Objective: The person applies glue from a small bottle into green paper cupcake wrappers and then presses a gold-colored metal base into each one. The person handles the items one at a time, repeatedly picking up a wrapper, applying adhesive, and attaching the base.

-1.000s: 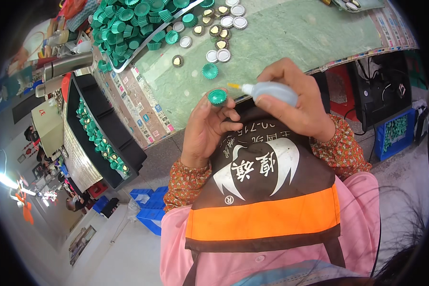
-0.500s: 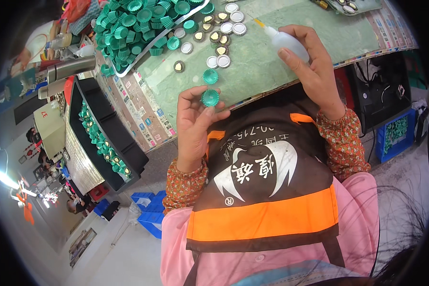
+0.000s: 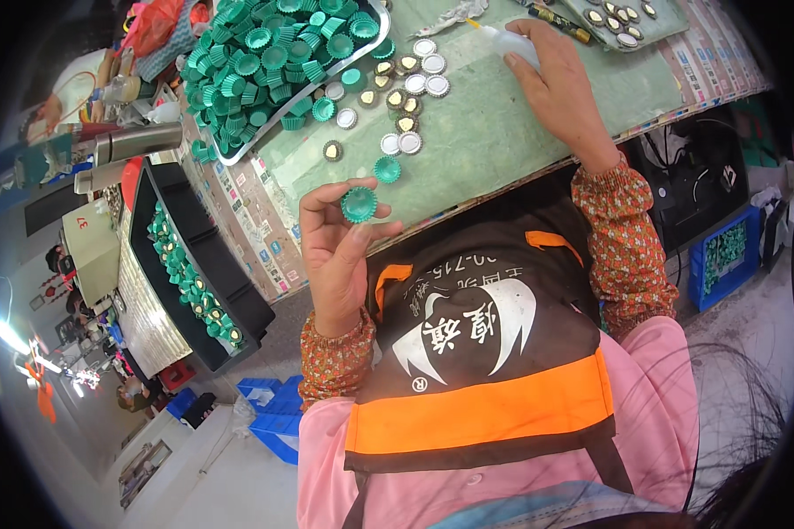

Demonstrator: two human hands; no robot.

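My left hand [image 3: 333, 273] pinches a small green fluted cup [image 3: 359, 204] just off the near edge of the table, with the cup's hollow side facing up. A second green cup [image 3: 386, 169] lies on the table a little beyond it. In my right hand [image 3: 563, 97] is a whitish squeeze bottle [image 3: 512, 42] with a yellow nozzle. The bottle is tilted, and its nozzle points left beside a crumpled white wad [image 3: 457, 15]. Left of the bottle lie several round caps, some showing plain white faces [image 3: 433, 63], others dark-rimmed with cream-coloured pieces inside [image 3: 395, 98].
A white-rimmed tray [image 3: 381, 26] heaped with green cups stands at the far left of the green-topped table [image 3: 503, 132]. Left of the table sits a black bin [image 3: 229, 291] with more cups. At the far right is a mat [image 3: 670, 28] with several caps, and a blue crate [image 3: 723, 295] stands below.
My right hand has moved away from me with the bottle, bringing the nozzle near the white wad. My left hand, still holding the cup, has drawn slightly left and nearer. The view has shifted slightly.
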